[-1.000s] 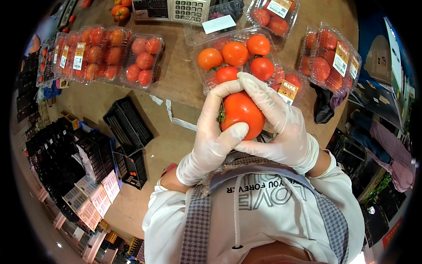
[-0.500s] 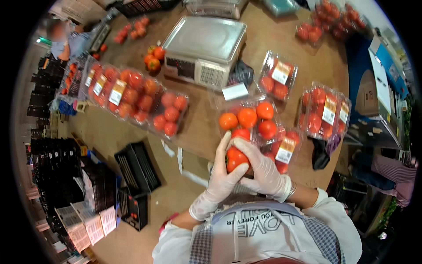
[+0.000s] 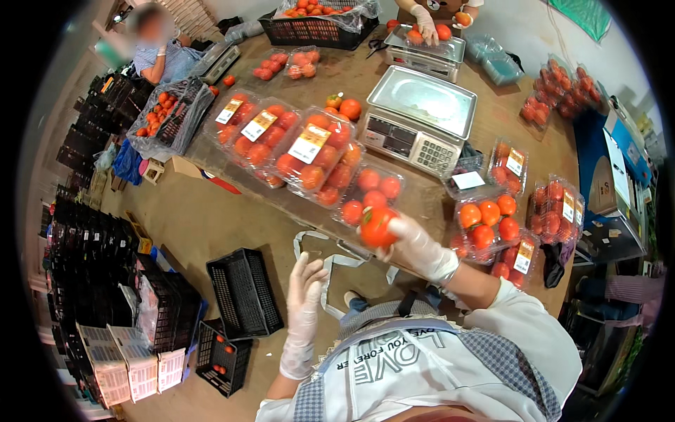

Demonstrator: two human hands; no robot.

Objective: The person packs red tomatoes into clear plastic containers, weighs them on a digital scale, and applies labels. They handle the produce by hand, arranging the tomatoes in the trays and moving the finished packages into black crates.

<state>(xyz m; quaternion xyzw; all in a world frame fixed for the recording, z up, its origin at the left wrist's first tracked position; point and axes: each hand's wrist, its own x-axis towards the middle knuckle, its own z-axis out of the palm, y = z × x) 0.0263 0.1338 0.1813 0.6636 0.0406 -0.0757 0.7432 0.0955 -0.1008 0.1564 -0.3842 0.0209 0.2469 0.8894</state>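
Note:
My right hand (image 3: 422,252), in a thin white glove, grips a red tomato (image 3: 378,226) above the table's near edge. Just behind that tomato lies an unlabelled clear pack (image 3: 370,194) of tomatoes. My gloved left hand (image 3: 306,280) is raised off the table's edge, fingers spread and nothing in it. Right of my right hand, an open clear clamshell (image 3: 485,219) holds several tomatoes in its base. Its raised lid carries a white label (image 3: 467,181). A labelled tomato pack (image 3: 515,260) sits next to it, nearer me.
A digital scale (image 3: 420,116) stands mid-table. Labelled tomato packs (image 3: 309,149) line the left edge; others (image 3: 555,209) sit right. Loose tomatoes (image 3: 346,107) lie beside the scale. Black crates (image 3: 245,292) are on the floor. Across the table, a co-worker's gloved hand (image 3: 424,27) touches tomatoes.
My hands have parted: the right has carried the tomato leftward, the left has let go and drawn back left. The view has swung left, showing more of the table's far side.

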